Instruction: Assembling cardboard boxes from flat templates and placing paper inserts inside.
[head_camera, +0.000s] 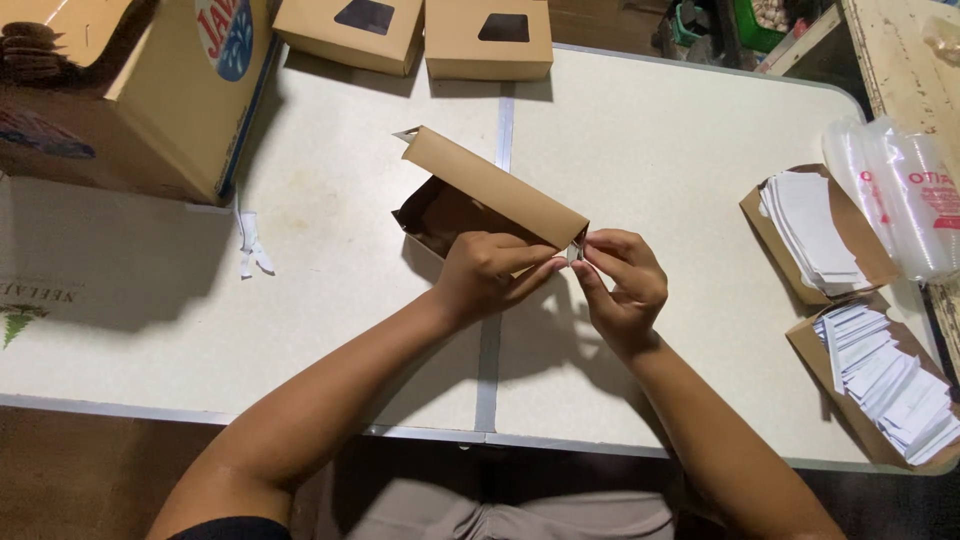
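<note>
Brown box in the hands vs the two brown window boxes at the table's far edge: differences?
The brown cardboard box being folded is open and unfinished, with its dark inside showing; the two closed brown window boxes are fully formed.

It is gripped by the left hand and right hand; the two window boxes are untouched.

It lies askew mid-table; they sit side by side at the far edge.

Shared: the same brown card.

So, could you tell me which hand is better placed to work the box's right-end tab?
The right hand: its fingertips already pinch at that end of the brown box, while the left hand steadies the box.
</note>
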